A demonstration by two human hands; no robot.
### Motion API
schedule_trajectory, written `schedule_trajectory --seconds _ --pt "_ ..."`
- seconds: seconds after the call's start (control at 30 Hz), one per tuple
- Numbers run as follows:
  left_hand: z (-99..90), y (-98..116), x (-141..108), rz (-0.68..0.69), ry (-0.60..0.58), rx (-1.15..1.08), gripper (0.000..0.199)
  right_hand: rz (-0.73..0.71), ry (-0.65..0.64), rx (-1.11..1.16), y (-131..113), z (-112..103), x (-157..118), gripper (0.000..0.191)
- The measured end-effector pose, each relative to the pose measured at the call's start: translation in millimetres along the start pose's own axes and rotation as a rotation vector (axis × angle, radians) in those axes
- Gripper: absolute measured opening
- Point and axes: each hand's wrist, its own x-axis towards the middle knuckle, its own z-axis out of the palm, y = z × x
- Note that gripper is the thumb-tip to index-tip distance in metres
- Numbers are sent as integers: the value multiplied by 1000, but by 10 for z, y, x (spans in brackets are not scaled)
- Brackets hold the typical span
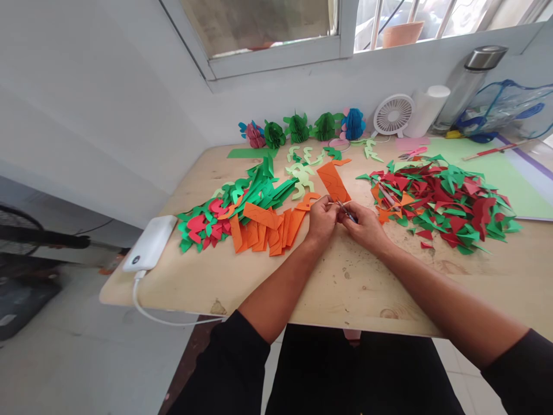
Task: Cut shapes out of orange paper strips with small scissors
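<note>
Left hand [323, 219]: pinching flat orange paper [333, 180]. Right hand [363, 226]: fingers closed around metal scissors [347, 211]. Bare wood beneath.

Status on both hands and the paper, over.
Left hand pinching orange paper. Right hand holding scissors close by. Scrap pile to the right, not covering it.

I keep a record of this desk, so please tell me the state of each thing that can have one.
left hand, closed on the orange strip
right hand, closed on the scissors
orange strip, marked with drawn lines
scissors, in hand; blades open or shut unclear
power bank, cable plugged in
fan, standing; running or not unclear
bottle, lid on
paper figures, fanned open
scraps, cut, heaped
</note>
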Motion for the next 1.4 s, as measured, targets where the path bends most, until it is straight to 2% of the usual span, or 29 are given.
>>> schedule_trajectory --seconds 0.7,1.4 --pt "-5 10 -5 -5 -40 -5 3 7 -12 4 28 4 7 13" --pt "-7 3 4 -28 -30 24 2 22 -16 -17 53 3 18 12"
